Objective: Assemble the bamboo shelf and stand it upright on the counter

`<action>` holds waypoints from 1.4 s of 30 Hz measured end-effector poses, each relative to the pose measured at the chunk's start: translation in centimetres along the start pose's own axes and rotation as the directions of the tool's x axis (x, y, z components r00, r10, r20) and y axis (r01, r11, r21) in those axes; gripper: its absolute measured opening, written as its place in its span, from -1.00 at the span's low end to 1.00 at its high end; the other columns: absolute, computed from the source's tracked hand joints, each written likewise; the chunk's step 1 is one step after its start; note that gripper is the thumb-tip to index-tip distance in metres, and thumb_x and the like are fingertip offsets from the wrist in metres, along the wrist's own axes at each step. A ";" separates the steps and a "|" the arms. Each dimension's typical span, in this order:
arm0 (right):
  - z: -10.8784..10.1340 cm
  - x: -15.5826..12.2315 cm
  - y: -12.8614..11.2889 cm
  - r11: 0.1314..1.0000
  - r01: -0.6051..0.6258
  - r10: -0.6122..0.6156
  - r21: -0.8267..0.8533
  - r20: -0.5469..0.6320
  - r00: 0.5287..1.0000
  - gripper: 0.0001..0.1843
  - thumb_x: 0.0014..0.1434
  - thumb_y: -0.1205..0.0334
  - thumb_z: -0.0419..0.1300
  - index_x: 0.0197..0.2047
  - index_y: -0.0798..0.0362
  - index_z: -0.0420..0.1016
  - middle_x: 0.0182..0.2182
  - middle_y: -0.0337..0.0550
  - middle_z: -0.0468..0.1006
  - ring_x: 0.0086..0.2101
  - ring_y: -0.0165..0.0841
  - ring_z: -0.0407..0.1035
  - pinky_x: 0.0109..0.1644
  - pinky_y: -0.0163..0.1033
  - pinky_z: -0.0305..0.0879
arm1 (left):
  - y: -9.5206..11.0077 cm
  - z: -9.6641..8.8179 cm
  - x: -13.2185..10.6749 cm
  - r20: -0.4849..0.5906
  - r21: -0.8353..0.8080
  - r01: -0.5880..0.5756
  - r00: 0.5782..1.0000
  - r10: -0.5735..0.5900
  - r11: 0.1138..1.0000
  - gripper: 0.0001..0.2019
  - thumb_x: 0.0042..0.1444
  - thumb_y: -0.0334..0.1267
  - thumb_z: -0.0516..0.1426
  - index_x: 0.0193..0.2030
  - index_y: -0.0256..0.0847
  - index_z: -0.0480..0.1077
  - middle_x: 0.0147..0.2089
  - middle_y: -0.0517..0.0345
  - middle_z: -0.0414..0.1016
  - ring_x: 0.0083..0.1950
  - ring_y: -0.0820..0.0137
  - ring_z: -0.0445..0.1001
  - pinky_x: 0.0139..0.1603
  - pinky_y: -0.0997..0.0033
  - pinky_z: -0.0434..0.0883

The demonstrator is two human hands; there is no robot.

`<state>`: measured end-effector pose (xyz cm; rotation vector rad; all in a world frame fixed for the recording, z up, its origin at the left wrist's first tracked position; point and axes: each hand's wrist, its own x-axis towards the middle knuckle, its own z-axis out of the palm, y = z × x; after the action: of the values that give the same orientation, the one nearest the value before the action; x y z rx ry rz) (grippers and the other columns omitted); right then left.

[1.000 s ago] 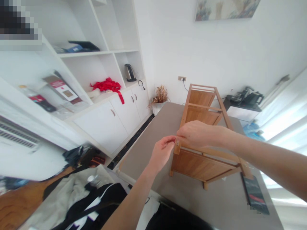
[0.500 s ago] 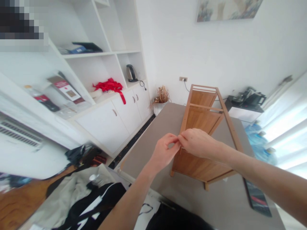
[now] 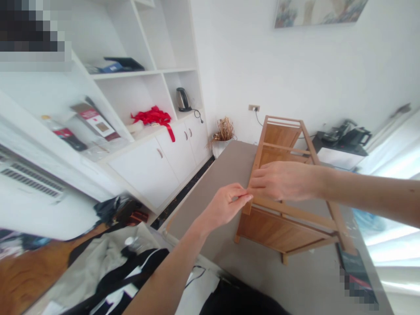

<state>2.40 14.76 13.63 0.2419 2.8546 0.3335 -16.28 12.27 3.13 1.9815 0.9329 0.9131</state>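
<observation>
A wooden shelf frame with slatted ends and panels stands on the grey-brown tabletop. At its near left post, my left hand is closed in a pinch between thumb and index finger. Whatever lies between those fingertips is too small to make out. Over the same post and the near rail reaches my right hand, back upward, its fingers stretched to the left and slightly apart. Its fingertips come close to my left fingertips; whether they touch cannot be told. My right hand hides part of the frame.
White shelving on the left holds a kettle, red ribbon and a cola bottle. A planter stands behind the table. Clothes lie at near left. A dark tray sits at the table's right side.
My right hand has left its pinch beside my left hand, opened and moved up and right over the frame. My left hand keeps its pinch. The view has shifted slightly.
</observation>
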 end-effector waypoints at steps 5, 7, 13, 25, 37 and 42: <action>-0.7 0.6 0.8 0.991 0.119 -0.112 -0.062 0.109 0.988 -0.76 0.24 0.47 -0.01 -0.29 0.17 0.49 -0.31 -0.09 0.46 -0.27 -0.34 0.26 -0.24 -0.20 0.11 | 0.0 -0.5 0.4 0.047 -0.037 -0.003 0.999 0.005 0.999 -0.71 0.18 -0.17 0.05 -0.49 -0.24 0.43 -0.39 0.18 0.37 -0.32 0.43 0.34 -0.23 0.47 0.23; -1.0 0.8 1.0 0.989 0.136 -0.128 -0.056 0.128 0.983 -0.79 0.22 0.47 0.03 -0.30 0.17 0.49 -0.32 -0.09 0.47 -0.28 -0.34 0.27 -0.27 -0.21 0.10 | 0.0 -0.5 0.5 0.048 -0.054 0.014 0.999 -0.011 0.998 -0.73 0.17 -0.17 0.06 -0.45 -0.23 0.45 -0.37 0.16 0.40 -0.30 0.42 0.36 -0.22 0.46 0.24; -1.1 1.8 0.7 0.999 0.042 -0.037 -0.024 0.184 0.982 -0.78 0.17 0.52 0.05 -0.35 0.18 0.50 -0.40 -0.06 0.51 -0.35 -0.35 0.31 -0.35 -0.25 0.05 | -1.1 0.0 -0.1 0.005 -0.154 0.119 0.993 -0.119 0.981 -0.78 0.15 -0.19 0.08 -0.29 -0.23 0.51 -0.22 0.08 0.50 -0.18 0.35 0.40 -0.13 0.42 0.28; -0.2 3.2 -1.2 0.696 -0.647 0.590 0.311 0.267 0.762 -0.70 0.10 0.29 0.00 -0.44 0.17 0.55 -0.49 0.03 0.55 -0.47 -0.29 0.40 -0.44 -0.29 0.11 | -0.6 1.2 -2.2 0.087 -0.293 0.232 0.972 -0.216 0.927 -0.77 0.08 -0.23 0.08 -0.19 -0.24 0.49 -0.26 0.12 0.51 -0.13 0.28 0.40 -0.09 0.39 0.29; 0.9 0.0 -2.0 0.697 -0.658 0.653 0.284 0.126 0.747 -0.53 0.28 0.00 -0.10 -0.36 0.11 0.50 -0.45 -0.05 0.49 -0.44 -0.33 0.34 -0.44 -0.29 0.09 | -1.0 2.3 -2.4 0.080 -0.320 0.257 0.967 -0.244 0.912 -0.76 0.11 -0.21 0.02 -0.31 -0.23 0.48 -0.41 0.15 0.46 -0.24 0.29 0.37 -0.19 0.41 0.29; 0.7 -0.9 -0.5 0.976 -0.205 0.212 0.069 -0.102 0.972 -0.71 0.31 0.22 -0.05 -0.13 0.15 0.44 -0.23 0.02 0.44 -0.25 -0.31 0.29 -0.31 -0.26 0.13 | -1.0 2.5 -2.4 0.103 -0.292 0.266 0.964 -0.246 0.919 -0.74 0.12 -0.21 -0.02 -0.29 -0.25 0.46 -0.37 0.15 0.45 -0.24 0.32 0.35 -0.20 0.42 0.27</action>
<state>3.36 14.29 13.11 0.5545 2.9549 0.3127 -15.67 9.96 0.52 1.5760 0.9287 0.7853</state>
